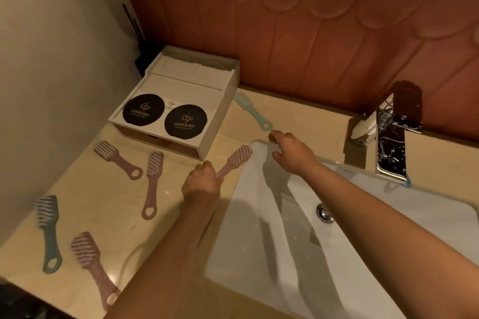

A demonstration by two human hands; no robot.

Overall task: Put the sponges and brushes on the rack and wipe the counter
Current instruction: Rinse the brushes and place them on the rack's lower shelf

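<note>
Pink brush, held: handle closed in the left hand, a fist around the lower handle; bristle head tilted up and away from the knuckles, over the counter edge beside the basin.

Right hand: fingers loosely spread and reaching forward, palm down, holding nothing; fingertips just short of the loop end of the pale green brush. Whether they touch the counter cannot be told.

Pale green brush: lying flat beyond the right hand, bristle head pointing away toward the white box, loop handle nearest the fingertips.

Pink brush, second: flat on the counter just left of the left hand, head away, loop toward the viewer.

Pink brush, third: further left of the left hand, lying diagonally, head up-left.

Teal brush: well to the left and nearer than the left hand, by the wall, head away.

Pink brush, fourth: near the left forearm, nearer than the hand, just right of the teal brush.

White box: beyond the left hand, against the back corner; two black round labelled discs on top.

Counter: beige, glossy.

Basin: white, beneath both forearms; drain under the right forearm.

Faucet: chrome, right of the right hand.
</note>
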